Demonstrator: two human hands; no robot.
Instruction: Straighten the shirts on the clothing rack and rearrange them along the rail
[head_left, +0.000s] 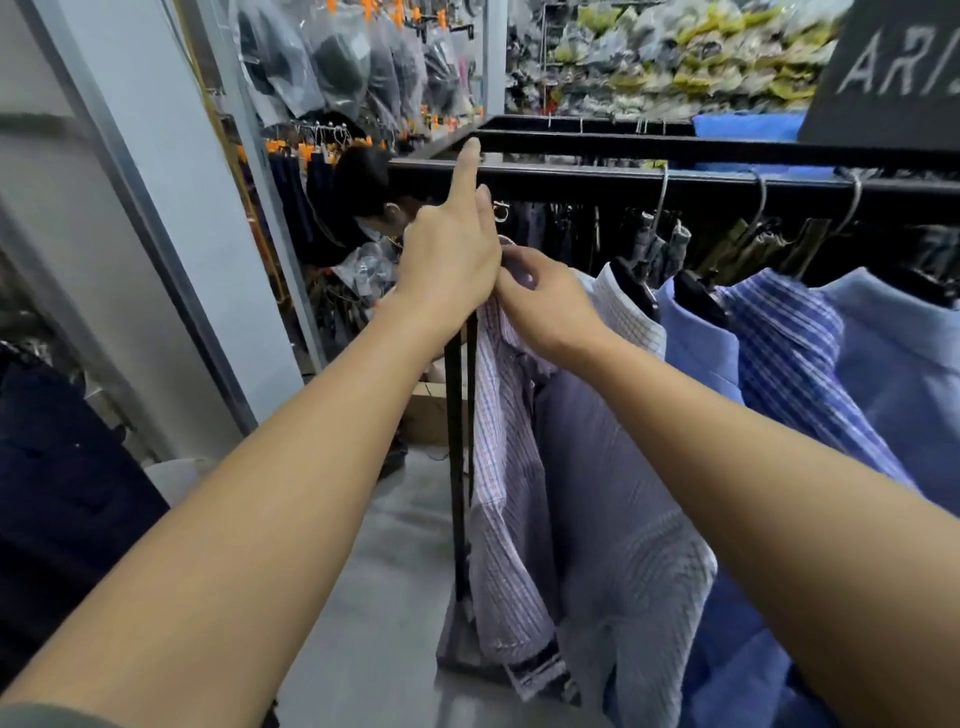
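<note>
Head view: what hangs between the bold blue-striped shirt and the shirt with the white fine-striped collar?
A single plain blue shirt on a dark hanger; the head view shows it.

The rail (623, 182) is matt black, probably painted metal; the shirts (597, 493) are soft woven cloth; the hanger hooks (663, 192) are shiny wire.

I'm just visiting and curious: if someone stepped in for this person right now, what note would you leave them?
Left hand: raised at the left end of the rail, index finger up against it; its other fingers are hidden.
Right hand: pinches the collar of the pink-striped shirt, the leftmost one.
The other shirts hang to its right, bunched and overlapping.
Done: nothing clearly finished.
Left: settle this shirt, then straighten and space the rest.
</note>
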